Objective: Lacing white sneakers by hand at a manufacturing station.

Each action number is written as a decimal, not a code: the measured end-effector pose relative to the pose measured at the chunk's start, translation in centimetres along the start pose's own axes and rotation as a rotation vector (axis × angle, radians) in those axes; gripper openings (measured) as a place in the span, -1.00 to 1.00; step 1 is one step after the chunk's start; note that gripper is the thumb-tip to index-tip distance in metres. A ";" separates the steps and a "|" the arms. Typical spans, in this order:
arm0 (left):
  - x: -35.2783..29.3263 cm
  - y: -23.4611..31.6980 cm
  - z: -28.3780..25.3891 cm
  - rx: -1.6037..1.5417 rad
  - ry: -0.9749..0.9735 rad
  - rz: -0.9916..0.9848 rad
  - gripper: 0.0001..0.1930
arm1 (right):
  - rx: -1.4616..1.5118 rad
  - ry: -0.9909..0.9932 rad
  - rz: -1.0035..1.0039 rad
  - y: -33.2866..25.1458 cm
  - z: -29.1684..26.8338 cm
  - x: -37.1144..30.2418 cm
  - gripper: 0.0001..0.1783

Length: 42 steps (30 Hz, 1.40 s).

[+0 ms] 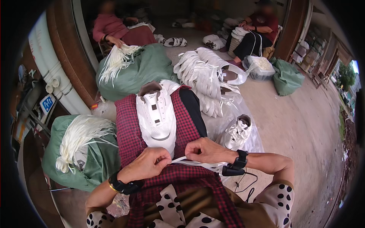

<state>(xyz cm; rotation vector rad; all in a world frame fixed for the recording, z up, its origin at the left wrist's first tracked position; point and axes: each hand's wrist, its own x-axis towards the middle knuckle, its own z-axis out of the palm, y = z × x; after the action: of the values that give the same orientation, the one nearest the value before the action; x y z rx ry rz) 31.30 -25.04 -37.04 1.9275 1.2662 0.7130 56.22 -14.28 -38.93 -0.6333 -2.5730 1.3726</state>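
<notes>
Over my lap, my left hand (151,163) and my right hand (210,151) are both closed in a pinch, a short way apart. White flat shoelaces (201,163) run between and below them, and each hand grips a lace; the exact ends are hidden by my fingers. Just beyond the hands, an unlaced white sneaker (164,110) with a brown lining lies on the red-and-black checked cloth (127,131), its toe toward me. More white shoe surface shows under that toe, partly covered. A laced white sneaker (238,133) stands to the right of my right hand.
At left, a bundle of white laces (81,136) rests on a green sack (53,159). Ahead are a larger green sack (152,64) and stacked white shoe uppers (201,76) on plastic sheeting. Two people (114,28) sit farther back, handling laces and shoes. Concrete floor (296,129) extends right.
</notes>
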 end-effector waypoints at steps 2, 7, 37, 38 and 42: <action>0.1 0.9 0.1 -0.059 0.045 0.011 -0.91 | 0.303 0.096 0.036 0.0 0.0 0.4 -0.85; 0.9 3.3 0.4 0.023 0.189 0.224 -0.89 | 0.525 0.040 -0.053 -4.5 -1.2 0.0 -0.84; 0.0 6.8 -7.5 -0.186 0.119 0.145 -0.89 | -0.401 0.676 0.306 12.8 -15.6 -11.3 -0.68; 0.7 7.4 -5.9 -0.203 0.071 0.059 -0.89 | -0.045 0.681 0.233 7.9 -13.7 -8.0 -0.70; 2.5 6.7 -2.4 -0.077 0.112 0.086 -0.82 | 0.637 0.223 -0.060 -4.2 -4.7 -1.3 -0.58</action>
<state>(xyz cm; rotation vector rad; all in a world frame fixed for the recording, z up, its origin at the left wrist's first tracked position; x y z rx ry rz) 33.97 -23.87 -30.01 1.9109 1.2101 0.9118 57.71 -13.36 -32.78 -0.5443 -1.8132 1.8411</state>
